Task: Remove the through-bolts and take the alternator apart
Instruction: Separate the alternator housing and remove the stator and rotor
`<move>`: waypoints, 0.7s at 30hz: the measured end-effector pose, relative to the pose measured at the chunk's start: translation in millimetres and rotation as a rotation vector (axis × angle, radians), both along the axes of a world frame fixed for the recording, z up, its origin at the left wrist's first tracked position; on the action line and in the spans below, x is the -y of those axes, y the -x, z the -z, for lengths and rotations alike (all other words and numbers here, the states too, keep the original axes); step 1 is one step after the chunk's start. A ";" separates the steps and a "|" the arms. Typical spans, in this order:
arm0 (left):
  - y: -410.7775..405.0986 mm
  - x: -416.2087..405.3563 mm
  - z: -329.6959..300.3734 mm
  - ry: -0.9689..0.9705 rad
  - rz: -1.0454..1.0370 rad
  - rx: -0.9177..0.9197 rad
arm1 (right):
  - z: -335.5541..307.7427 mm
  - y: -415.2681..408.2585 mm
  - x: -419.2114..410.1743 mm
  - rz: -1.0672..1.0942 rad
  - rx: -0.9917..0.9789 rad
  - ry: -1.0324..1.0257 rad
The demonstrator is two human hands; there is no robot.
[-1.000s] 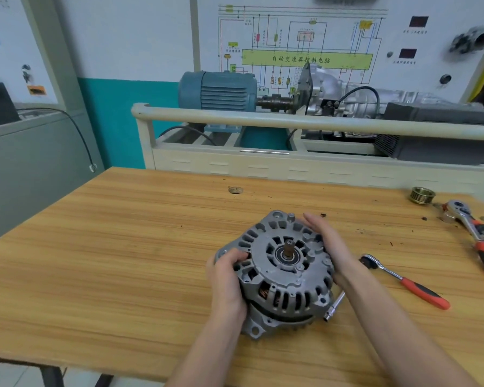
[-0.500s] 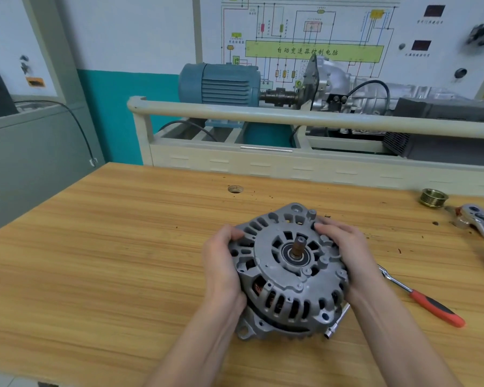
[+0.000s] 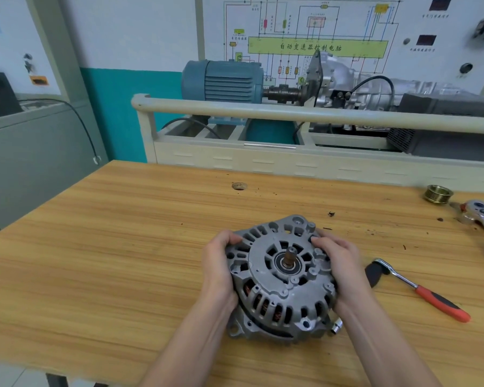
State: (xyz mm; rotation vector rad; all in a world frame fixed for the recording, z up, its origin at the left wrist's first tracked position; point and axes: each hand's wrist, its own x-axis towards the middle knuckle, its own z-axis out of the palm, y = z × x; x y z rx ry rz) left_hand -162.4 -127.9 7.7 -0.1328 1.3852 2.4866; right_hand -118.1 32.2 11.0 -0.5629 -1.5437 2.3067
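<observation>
I have the alternator (image 3: 281,277) between both hands near the front edge of the worktop (image 3: 101,255), shaft end tilted up toward me. My left hand (image 3: 221,270) curls around its left rim; my right hand (image 3: 340,270) grips the right rim. A red-handled ratchet (image 3: 419,290) lies to the right, a brass pulley (image 3: 437,194) farther back.

— What's the alternator (image 3: 281,277) housing like?
— I see matt grey cast metal, rough, with coppery windings inside.
— And the bench?
— The table (image 3: 109,261) is smooth wood-grain; the ratchet (image 3: 419,290) is glossy chrome with a red plastic-looking grip.
</observation>
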 end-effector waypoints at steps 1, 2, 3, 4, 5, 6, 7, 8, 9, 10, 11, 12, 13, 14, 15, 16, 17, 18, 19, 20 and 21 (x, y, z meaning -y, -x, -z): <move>1.9 0.0 0.6 0.002 0.004 0.003 | 0.4 0.3 0.1 0.000 -0.003 -0.001; 2.9 0.3 0.3 0.008 0.013 0.011 | 0.6 0.4 0.6 0.004 -0.002 -0.002; 4.6 1.1 0.9 0.024 0.022 0.022 | 1.0 0.8 1.0 0.010 -0.001 -0.003; 6.6 2.0 1.5 0.038 0.032 0.030 | 0.5 1.1 1.8 0.010 0.000 -0.004; 9.0 3.0 2.2 0.052 0.043 0.028 | 0.3 2.1 2.4 0.007 0.000 -0.008; 10.3 4.3 2.1 0.067 0.059 0.027 | 0.0 3.1 2.9 0.003 0.002 -0.012; 11.6 4.9 2.7 0.086 0.071 0.028 | 0.1 3.9 2.9 -0.001 0.005 -0.019; 12.8 5.0 3.4 0.103 0.079 0.031 | 0.2 3.8 2.9 0.005 0.010 -0.025; 14.1 5.4 4.7 0.121 0.084 0.028 | 1.0 3.3 2.5 0.017 0.017 -0.029; 14.5 6.2 5.0 0.137 0.087 0.029 | 1.7 2.5 2.1 0.026 0.025 -0.034; 14.7 7.0 5.0 0.148 0.080 0.029 | 2.5 1.7 2.1 0.020 0.028 -0.040; 15.0 7.9 4.4 0.151 0.066 0.042 | 2.8 0.4 2.3 0.005 0.027 -0.043; 15.5 9.0 3.8 0.160 0.038 0.059 | 3.6 -0.5 2.2 -0.007 0.027 -0.042; 16.1 10.4 2.6 0.174 0.013 0.075 | 4.6 -1.1 1.7 -0.014 0.030 -0.041; 17.2 11.4 0.9 0.208 -0.021 0.067 | 5.6 -1.4 1.0 -0.018 0.036 -0.043; 18.5 12.9 -0.5 0.255 -0.045 0.056 | 5.3 -2.2 1.3 -0.028 0.042 -0.050; 19.2 14.1 -2.3 0.304 -0.052 0.046 | 4.4 -3.2 1.6 -0.048 0.047 -0.061; 20.3 14.7 -4.4 0.341 -0.053 0.044 | 3.1 -3.5 1.5 -0.071 0.056 -0.069; 21.0 14.5 -7.0 0.365 -0.054 0.043 | 1.6 -3.4 0.8 -0.095 0.073 -0.071; 21.8 13.1 -9.1 0.383 -0.053 0.043 | -0.6 -2.9 0.0 -0.113 0.098 -0.066; 21.0 11.4 -11.4 0.388 -0.044 0.044 | -3.1 -1.6 -1.6 -0.131 0.123 -0.061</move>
